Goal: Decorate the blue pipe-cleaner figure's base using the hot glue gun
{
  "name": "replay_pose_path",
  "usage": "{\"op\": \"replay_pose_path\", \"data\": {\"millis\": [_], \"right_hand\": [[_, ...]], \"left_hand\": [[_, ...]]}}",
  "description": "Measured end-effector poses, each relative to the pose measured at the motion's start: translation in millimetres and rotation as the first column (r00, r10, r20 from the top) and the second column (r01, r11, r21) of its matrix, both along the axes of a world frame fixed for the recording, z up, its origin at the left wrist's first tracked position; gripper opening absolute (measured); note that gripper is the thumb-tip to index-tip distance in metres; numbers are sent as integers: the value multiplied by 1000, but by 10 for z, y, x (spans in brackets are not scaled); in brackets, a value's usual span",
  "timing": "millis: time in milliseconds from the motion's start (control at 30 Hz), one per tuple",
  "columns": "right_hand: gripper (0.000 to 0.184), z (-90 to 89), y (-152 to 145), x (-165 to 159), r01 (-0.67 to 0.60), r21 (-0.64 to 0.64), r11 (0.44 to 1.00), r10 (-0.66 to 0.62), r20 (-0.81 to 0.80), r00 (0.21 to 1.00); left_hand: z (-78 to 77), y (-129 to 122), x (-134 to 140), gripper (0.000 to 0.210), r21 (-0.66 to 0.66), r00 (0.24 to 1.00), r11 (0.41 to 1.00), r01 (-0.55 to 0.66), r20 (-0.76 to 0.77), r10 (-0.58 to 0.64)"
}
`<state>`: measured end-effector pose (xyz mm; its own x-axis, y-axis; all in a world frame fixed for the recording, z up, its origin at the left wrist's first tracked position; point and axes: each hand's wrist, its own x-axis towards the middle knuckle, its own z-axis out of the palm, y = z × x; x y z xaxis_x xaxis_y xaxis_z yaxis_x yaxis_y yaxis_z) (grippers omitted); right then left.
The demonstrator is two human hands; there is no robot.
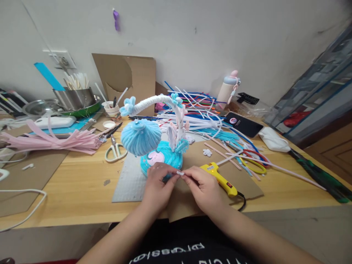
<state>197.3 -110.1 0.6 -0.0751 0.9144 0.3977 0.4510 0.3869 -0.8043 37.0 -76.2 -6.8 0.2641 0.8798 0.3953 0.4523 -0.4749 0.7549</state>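
Note:
Between the fingertips of both hands is a small white piece (pixel 180 173), perhaps a bit of chenille stem; its full shape is hidden. My left hand (pixel 160 185) pinches its left end, and my right hand (pixel 202 186) pinches the right. Just behind them stands a lamp-shaped craft of chenille stems, with a turquoise round base (pixel 173 156), a white curved arm (pixel 154 101) and a hanging light-blue shade (pixel 141 137). Blue flowers decorate the arm. A yellow glue gun (pixel 221 179) lies right beside my right hand. Beyond it sits a small white flower (pixel 207 152).
Scissors (pixel 115 151) and a pink chenille bundle (pixel 55 139) lie at left. Many coloured stems (pixel 192 117) are heaped at the back. A phone (pixel 243 124), a bottle (pixel 228 90) and green-handled pliers (pixel 319 178) are at right. Brown cardboard (pixel 247 187) lies under the glue gun.

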Motion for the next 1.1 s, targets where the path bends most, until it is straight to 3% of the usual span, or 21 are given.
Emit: {"op": "replay_pose_path", "data": {"millis": [233, 367, 500, 667, 833, 933, 1100], "right_hand": [[17, -5, -6, -23, 7, -42, 999, -7, 10, 1000], [22, 52, 0, -39, 22, -144, 989, -24, -11, 1000], [24, 134, 27, -47, 26, -263, 964, -39, -42, 998], [30, 143, 67, -60, 16, -438, 899, -88, -144, 986], [32, 86, 80, -56, -165, -561, 811, -85, -393, 916], [29, 64, 69, -43, -213, -570, 794, -66, -429, 901], [28, 91, 55, -10, -210, -646, 734, -87, -396, 914]], "left_hand": [[17, -13, 8, 6, 18, 999, 1000, -2, 36, 1], [16, -22, 17, 6, 83, 998, 996, 22, 57, -26], [28, -43, 21, 9, 194, 999, 981, 20, -32, -14], [28, -138, 29, 18, 500, 970, 866, 13, -215, 109], [-43, -271, 33, 26, 628, 916, 776, 50, -338, 215], [-60, -314, 20, 27, 604, 918, 796, 50, -342, 202], [22, -267, -25, 33, 421, 937, 905, 57, -335, 97]]}}
